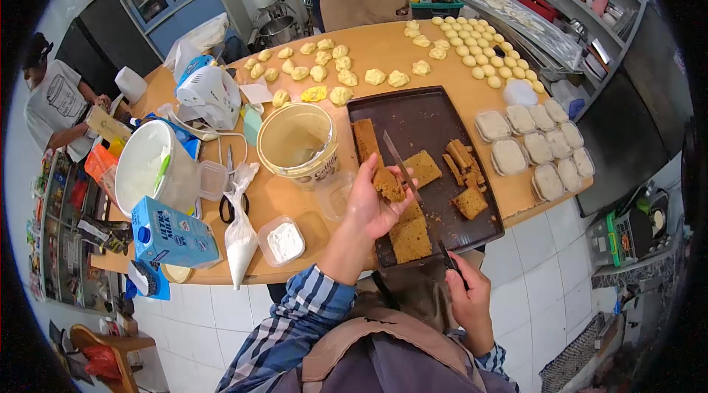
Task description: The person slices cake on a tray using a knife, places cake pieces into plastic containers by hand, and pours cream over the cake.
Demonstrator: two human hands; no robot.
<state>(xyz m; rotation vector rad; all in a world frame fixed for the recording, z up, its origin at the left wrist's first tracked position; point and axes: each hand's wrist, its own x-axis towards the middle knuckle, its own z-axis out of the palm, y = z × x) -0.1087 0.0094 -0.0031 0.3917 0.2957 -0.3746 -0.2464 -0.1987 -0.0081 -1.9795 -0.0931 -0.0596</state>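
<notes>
My left hand [363, 205] is closed around a piece of brown cake [386, 183], held above the left part of a dark baking tray [472, 220]. A long knife [434, 229] is gripped by its black handle in my right hand [472, 297], at the tray's near edge. Its blade slants up and away, passing close to the cake piece; whether it touches cannot be made out. Several cake slabs [410, 238] lie in the tray on the left. On the right sit cut strips [462, 163] and a smaller cake block [470, 203]. Crumbs dot the tray.
Left of the tray stand a large tub [295, 144], a piping bag [240, 234], scissors [234, 205], a milk carton [177, 232] and a white bowl [151, 168]. Dough pieces [343, 77], dough balls [487, 54] and stacked pale rounds [509, 157] lie beyond and right. Two people stand around the table.
</notes>
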